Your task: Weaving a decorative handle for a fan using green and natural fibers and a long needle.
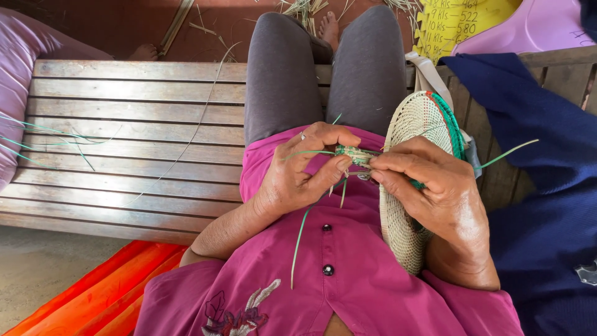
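Observation:
I sit on a wooden slat bench (124, 124) and look down at my lap. My left hand (298, 171) pinches a small green-and-tan woven coil (353, 154) between thumb and fingers. My right hand (435, 186) meets it from the right, fingertips closed on the same coil. Thin green strands (300, 233) hang from the coil over my pink shirt. A round woven basket piece (415, 121), cream with a green and orange rim, stands on edge against my right wrist, partly hidden by that hand.
A person in pink sits at the far left (15, 93), with loose green strands (43, 134) trailing over the bench. Dark blue cloth (547, 186) lies at my right. A yellow paper sheet (454, 22) and a pink plastic object (528, 28) sit beyond. Orange fabric (106, 292) lies below.

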